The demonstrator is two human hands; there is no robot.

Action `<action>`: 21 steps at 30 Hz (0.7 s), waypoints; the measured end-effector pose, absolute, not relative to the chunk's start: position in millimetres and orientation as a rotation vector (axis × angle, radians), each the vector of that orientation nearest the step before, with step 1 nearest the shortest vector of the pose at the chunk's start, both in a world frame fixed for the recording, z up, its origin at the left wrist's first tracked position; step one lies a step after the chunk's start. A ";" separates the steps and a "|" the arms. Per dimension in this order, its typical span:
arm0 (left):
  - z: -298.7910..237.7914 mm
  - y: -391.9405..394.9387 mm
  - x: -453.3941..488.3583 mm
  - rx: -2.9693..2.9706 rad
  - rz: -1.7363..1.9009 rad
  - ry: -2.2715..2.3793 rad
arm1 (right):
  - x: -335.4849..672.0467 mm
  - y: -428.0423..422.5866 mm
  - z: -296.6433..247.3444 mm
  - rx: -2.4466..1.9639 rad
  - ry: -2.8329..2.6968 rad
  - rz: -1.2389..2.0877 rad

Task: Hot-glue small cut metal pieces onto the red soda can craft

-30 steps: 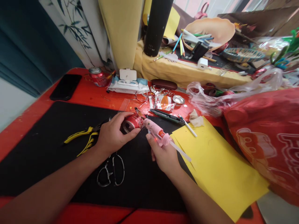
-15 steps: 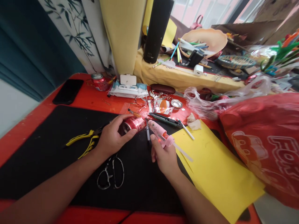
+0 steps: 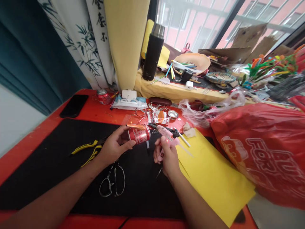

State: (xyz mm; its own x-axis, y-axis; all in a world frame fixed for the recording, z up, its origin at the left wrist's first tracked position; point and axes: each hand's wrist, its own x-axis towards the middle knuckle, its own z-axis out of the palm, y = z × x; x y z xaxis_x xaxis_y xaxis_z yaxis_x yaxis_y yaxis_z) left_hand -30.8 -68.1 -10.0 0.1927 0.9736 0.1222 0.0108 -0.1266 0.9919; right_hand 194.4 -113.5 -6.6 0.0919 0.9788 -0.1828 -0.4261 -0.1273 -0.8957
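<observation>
My left hand (image 3: 113,147) is closed around a red drink can (image 3: 139,135) lying on its side above the black mat (image 3: 47,159). A thin orange strip (image 3: 135,126) lies along the top of the can. My right hand (image 3: 166,157) grips a pink glue gun (image 3: 166,133) with a white glue stick (image 3: 184,149) poking out of its back. The gun's nozzle points left and sits just right of the can, slightly apart from it.
Yellow-handled pliers (image 3: 87,148) and scissors (image 3: 111,181) lie on the mat near my left wrist. A yellow paper sheet (image 3: 209,178) lies right of my right hand, a red plastic bag (image 3: 262,149) beyond it. A phone (image 3: 73,105), another can (image 3: 103,96), wipes pack (image 3: 130,101) and metal scraps sit further back.
The glue gun's nozzle has drawn back from the can to the right. My view has tilted up, showing more of the window and shelf. The can is turned a little in my left hand.
</observation>
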 end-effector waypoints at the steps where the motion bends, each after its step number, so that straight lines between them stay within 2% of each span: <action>1: -8.9 -68.5 -30.2 1.392 1.122 0.976 | 194.9 -113.3 -6.9 -1.050 -0.719 1.412; 6: -4.6 -68.2 -31.1 1.367 1.029 0.818 | 197.4 -111.5 -8.1 -1.036 -0.729 1.493; 21: 14.8 -61.8 -48.8 1.569 0.761 0.716 | 202.8 -107.2 -8.2 -0.977 -0.710 1.555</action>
